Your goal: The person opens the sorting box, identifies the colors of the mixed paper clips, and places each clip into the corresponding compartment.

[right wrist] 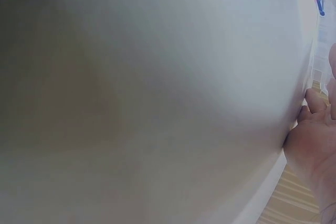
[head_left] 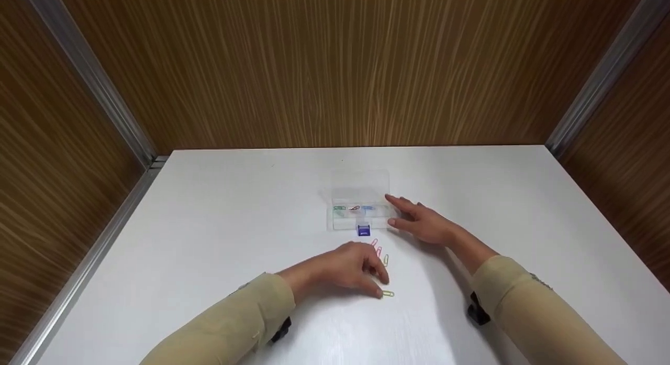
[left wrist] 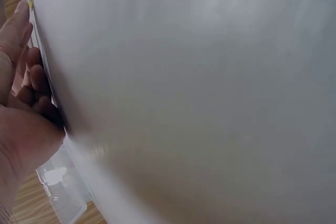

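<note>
Nearest: left hand [head_left: 356, 265], low over the surface [head_left: 235, 213]. Thumb and forefinger stand a little apart; remaining fingers bent in beneath the palm. Yellow clip [head_left: 388, 293] lies flat just right of the thumb tip, its near end meeting or partly under the thumb; contact not certain. Forefinger tip is apart from it, so no pinch is made. Left wrist view agrees: the clip sits just beyond the fingertips.

Just ahead of that forefinger: greenish-yellow clip [head_left: 386, 260], then lower pink clip [head_left: 379, 251] and upper pink clip [head_left: 374, 242], the last two close together beside the knuckles.

Farther ahead of the left hand: blue latch [head_left: 364, 230] on the near edge of the clear box [head_left: 344, 224]. Right hand [head_left: 426, 223] is at the box's right end, fingers spread, thumb apart, holding nothing. Fingertips appear to touch the box; probably a steadying hand.

In the far row, beyond both hands: green clip [head_left: 339, 208], red clip [head_left: 354, 208], blue clip [head_left: 368, 207], separate compartments. Lid [head_left: 360, 181] stands open behind.

Judged step: picking up the yellow clip, sorting by colour likely. Next move calls for forefinger closing against thumb, then a lift toward a compartment, box kept steady.
</note>
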Motion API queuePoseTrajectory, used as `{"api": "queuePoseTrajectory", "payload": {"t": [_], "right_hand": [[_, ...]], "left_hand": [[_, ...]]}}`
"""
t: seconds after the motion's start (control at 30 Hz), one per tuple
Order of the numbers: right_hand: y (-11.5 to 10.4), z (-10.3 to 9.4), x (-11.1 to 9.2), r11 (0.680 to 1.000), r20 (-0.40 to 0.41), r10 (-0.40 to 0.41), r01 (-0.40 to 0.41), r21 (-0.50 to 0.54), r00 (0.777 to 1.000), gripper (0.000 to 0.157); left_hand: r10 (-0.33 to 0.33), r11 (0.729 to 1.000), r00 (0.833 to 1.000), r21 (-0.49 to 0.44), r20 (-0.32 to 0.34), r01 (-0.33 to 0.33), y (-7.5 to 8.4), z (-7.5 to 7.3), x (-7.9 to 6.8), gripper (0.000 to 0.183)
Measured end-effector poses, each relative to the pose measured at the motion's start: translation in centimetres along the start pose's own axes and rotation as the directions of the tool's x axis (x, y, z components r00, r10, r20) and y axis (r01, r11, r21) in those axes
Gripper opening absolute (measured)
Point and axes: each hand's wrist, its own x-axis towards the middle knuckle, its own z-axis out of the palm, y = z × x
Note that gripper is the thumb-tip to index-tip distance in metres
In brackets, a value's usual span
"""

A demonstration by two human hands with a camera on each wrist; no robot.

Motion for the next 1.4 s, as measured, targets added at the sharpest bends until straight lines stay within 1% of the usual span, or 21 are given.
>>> {"api": "queuePoseTrajectory", "payload": {"t": [0.1, 0.27, 0.5, 0.7, 0.8, 0.93, 1.13, 1.23, 1.33, 1.4], "right_hand": [[0.1, 0.0, 0.0, 1.0, 0.001, -0.006, 0.006, -0.002, 1.0, 0.077], [0.1, -0.1, -0.1, 1.0, 0.003, -0.009, 0.009, 0.001, 1.0, 0.076], [-0.2, -0.2, 0.0, 1.0, -0.001, -0.029, 0.029, -0.006, 1.0, 0.075], [-0.1, -0.2, 0.0, 1.0, -0.001, -0.009, 0.009, -0.003, 1.0, 0.076], [-0.1, -0.1, 0.0, 1.0, 0.0, -0.001, 0.001, -0.003, 1.0, 0.075], [-0.2, 0.0, -0.1, 1.0, -0.001, -0.001, 0.001, 0.01, 1.0, 0.074], [-0.3, 0.1, -0.2, 1.0, 0.001, -0.006, 0.006, 0.02, 1.0, 0.075], [-0.2, 0.0, -0.2, 1.0, 0.0, -0.01, 0.01, 0.014, 1.0, 0.075], [-0.1, -0.1, -0.2, 1.0, 0.002, -0.012, 0.012, 0.02, 1.0, 0.075], [-0.1, -0.2, -0.1, 1.0, 0.002, -0.007, 0.007, 0.024, 1.0, 0.075]], "left_hand": [[0.006, 0.999, 1.0, 0.033, 0.001, -0.006, 0.1, 0.2, 0.1, 0.016], [0.0, 1.0, 1.0, 0.028, 0.008, -0.001, 0.2, 0.2, 0.0, 0.006], [0.031, 0.998, 1.0, 0.056, 0.001, -0.031, 0.1, 0.1, 0.0, 0.006], [0.026, 0.999, 0.999, 0.028, 0.021, -0.026, -0.1, -0.1, -0.1, 0.005], [0.002, 1.0, 1.0, -0.007, 0.028, -0.002, -0.3, -0.3, -0.2, 0.005], [-0.031, 0.997, 0.999, -0.064, 0.019, 0.032, -0.4, -0.5, -0.5, 0.005], [-0.09, 0.98, 0.996, -0.178, -0.01, 0.087, -0.4, -1.1, -0.8, 0.007], [-0.101, 0.975, 0.994, -0.202, -0.035, 0.092, -0.3, -1.7, -0.7, 0.006], [-0.123, 0.971, 0.989, -0.214, -0.078, 0.103, -0.4, -2.6, -0.7, 0.005], [-0.138, 0.972, 0.982, -0.208, -0.127, 0.11, -0.5, -3.4, -0.7, 0.005]]}}
